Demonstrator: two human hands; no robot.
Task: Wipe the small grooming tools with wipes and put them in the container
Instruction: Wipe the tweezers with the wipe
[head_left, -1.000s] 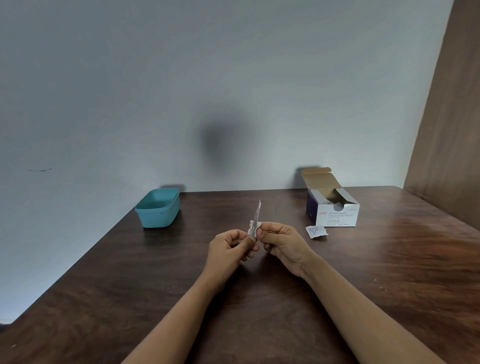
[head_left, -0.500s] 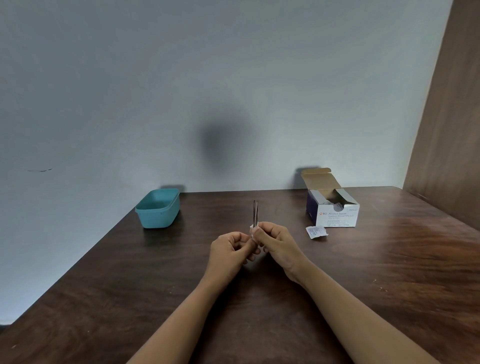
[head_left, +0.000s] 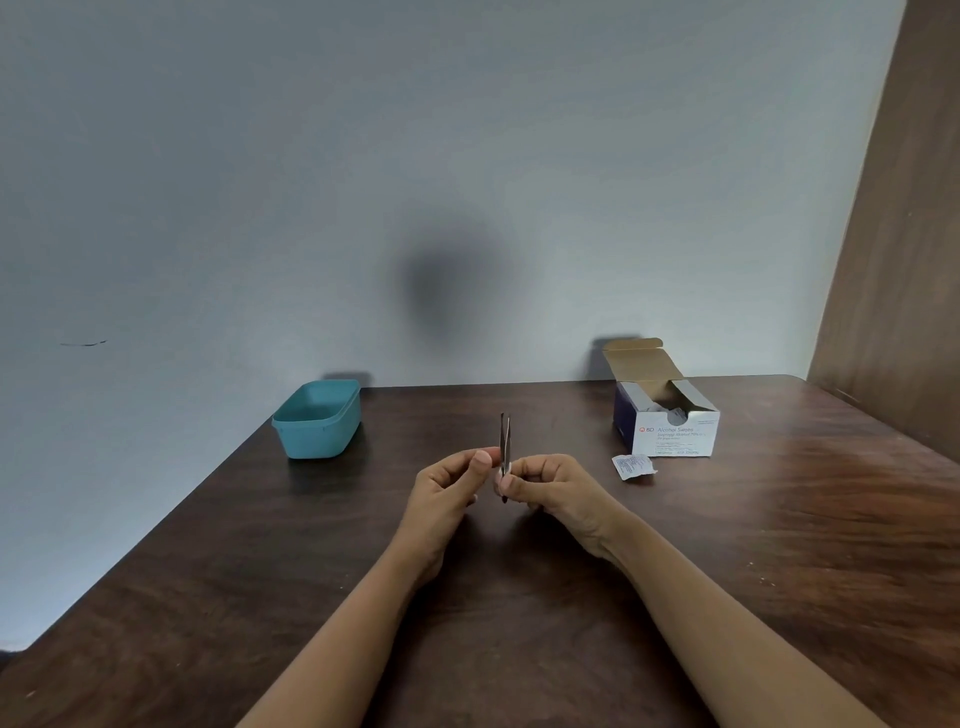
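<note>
A pair of metal tweezers (head_left: 505, 441) stood nearly upright above the middle of the dark wooden table (head_left: 779, 545), held in the air between the two hands, with the two slim arms close together and pointing up toward the wall (head_left: 467, 156). The right hand (head_left: 561, 491) pinched the tweezers low on the shaft, its fingers (head_left: 524, 467) and thumb curled around them, and a small scrap of white wipe (head_left: 508, 469) showed at the pinch, pressed against the metal. The lower end of the tweezers poked out just below that grip. The left hand (head_left: 447, 493) sat just beside the tweezers on the other side, fingers curled inward and thumb (head_left: 482, 460) raised toward the shaft; whether it touched the metal or gripped anything could not be told. Both forearms reached in from the near edge.

A teal plastic container (head_left: 317, 421) stood open at the far left of the table against the wall, well apart from the hands, and nothing could be made out inside it. At the far right stood an open white and blue box of BD alcohol swabs (head_left: 670, 431), its lid flap tipped back. A torn white sachet (head_left: 632, 466) lay flat on the table just in front of the box, between it and the right hand. A brown wooden panel (head_left: 904, 234) rose along the right side
</note>
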